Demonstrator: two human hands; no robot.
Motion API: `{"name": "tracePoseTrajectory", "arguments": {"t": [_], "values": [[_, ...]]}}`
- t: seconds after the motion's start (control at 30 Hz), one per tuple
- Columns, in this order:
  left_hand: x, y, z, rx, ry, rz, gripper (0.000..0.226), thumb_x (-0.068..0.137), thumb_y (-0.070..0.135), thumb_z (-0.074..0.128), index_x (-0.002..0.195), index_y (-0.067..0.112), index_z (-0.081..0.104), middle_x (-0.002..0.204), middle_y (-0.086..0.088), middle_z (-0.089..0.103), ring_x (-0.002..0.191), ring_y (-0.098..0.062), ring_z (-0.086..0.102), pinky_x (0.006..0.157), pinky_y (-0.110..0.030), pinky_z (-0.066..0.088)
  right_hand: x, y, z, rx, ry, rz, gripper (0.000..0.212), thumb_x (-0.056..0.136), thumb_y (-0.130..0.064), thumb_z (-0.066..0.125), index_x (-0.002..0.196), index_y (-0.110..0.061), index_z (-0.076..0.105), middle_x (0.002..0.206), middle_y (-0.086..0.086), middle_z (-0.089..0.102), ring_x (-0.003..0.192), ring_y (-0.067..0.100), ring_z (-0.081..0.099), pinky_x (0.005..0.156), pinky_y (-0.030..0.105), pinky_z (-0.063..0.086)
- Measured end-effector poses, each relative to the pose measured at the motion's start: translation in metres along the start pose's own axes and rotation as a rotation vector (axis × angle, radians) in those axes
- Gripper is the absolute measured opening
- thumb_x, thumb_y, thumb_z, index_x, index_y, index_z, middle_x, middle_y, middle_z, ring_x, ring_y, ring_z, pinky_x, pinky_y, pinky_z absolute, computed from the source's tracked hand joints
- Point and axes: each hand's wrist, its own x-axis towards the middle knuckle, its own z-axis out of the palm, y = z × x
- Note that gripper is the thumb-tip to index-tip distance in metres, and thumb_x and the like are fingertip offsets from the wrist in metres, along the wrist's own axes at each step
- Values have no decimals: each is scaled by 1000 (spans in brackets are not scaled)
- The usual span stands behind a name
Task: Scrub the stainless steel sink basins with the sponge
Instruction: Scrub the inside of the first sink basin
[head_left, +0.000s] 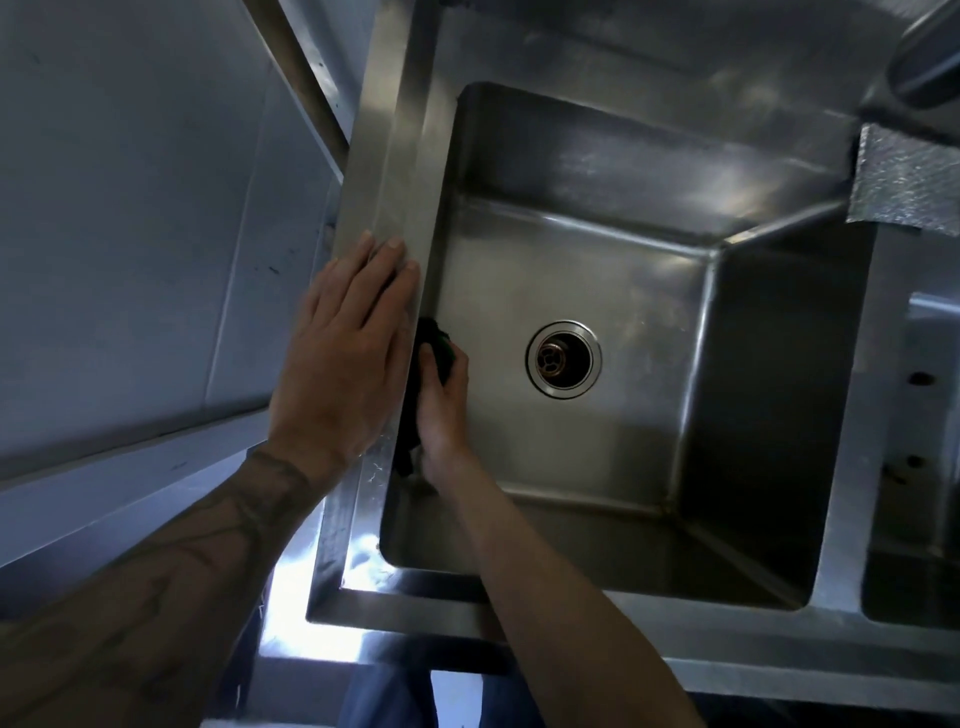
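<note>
Dull grey steel surrounds the deep rectangular stainless basin (597, 291); the left hand (343, 353) lies flat on its rim while the right hand (441, 400) grips a dark green sponge (439, 345) against the left inner wall.

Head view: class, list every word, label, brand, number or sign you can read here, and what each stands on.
None: no text can be read.
On sink rim, drain and sponge: no brand or label shows.
On the left forearm, tattoo: dark lines, no legible letters.
On silvery textured patch: no print.
</note>
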Motion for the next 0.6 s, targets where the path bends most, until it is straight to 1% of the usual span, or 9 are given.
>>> {"name": "tracePoseTrajectory", "arguments": {"t": [0.07,0.13,0.2,0.23,0.3,0.4,0.43,0.5,0.6], "values": [[0,0,0,2,10,2,41,113,18,42,149,1,54,159,-19,50,154,-35,37,127,-49,31,-1,-1,2,33,23,73,34,105,-20,56,138,-13,54,141,14,54,131,29,54,116,48,41],[0,0,0,-6,9,-7,42,114,20,40,149,2,54,160,-18,49,155,-34,37,127,-48,29,-19,2,-2,68,15,1,31,102,-24,60,133,-21,58,137,9,60,128,25,57,114,49,43],[-1,0,0,-5,-4,-8,42,114,19,43,150,2,53,160,-17,48,155,-33,35,128,-48,29,-39,5,-10,92,-46,-75,30,97,-35,63,127,-33,60,131,1,65,126,21,60,111,47,47],[-1,0,0,-5,-9,-8,42,113,19,44,151,2,52,161,-17,48,156,-33,34,128,-50,30,-45,7,-15,80,-80,-95,30,97,-39,62,127,-36,60,130,-1,66,125,20,61,110,46,47],[-1,1,-2,-12,-12,-15,43,111,18,46,151,2,53,161,-17,48,156,-33,34,128,-50,30,-39,8,-16,23,-87,-57,30,100,-37,58,130,-33,56,131,2,64,125,22,61,110,48,47],[1,4,-4,-18,-3,-31,42,111,16,48,149,2,55,160,-16,50,154,-33,38,128,-47,30,-15,3,-6,-23,-48,161,30,105,-26,54,134,-20,51,136,16,60,125,34,59,109,53,47],[1,4,-5,-20,-1,-33,41,111,15,48,149,1,56,159,-17,50,154,-34,39,127,-48,31,-15,1,-4,-19,-33,194,29,105,-25,54,133,-19,51,135,18,60,124,34,59,109,53,48],[2,6,-6,-24,-5,-38,41,111,14,48,149,1,56,159,-17,51,154,-35,40,126,-49,32,-25,4,-5,-7,-21,146,27,102,-29,56,128,-25,56,130,12,64,122,31,62,108,52,48],[1,5,-7,-22,-18,-43,41,112,16,46,150,3,55,161,-15,49,155,-33,38,127,-49,31,-55,10,-14,29,-40,45,23,90,-45,62,113,-45,62,119,-5,71,115,17,66,104,45,52]]}}
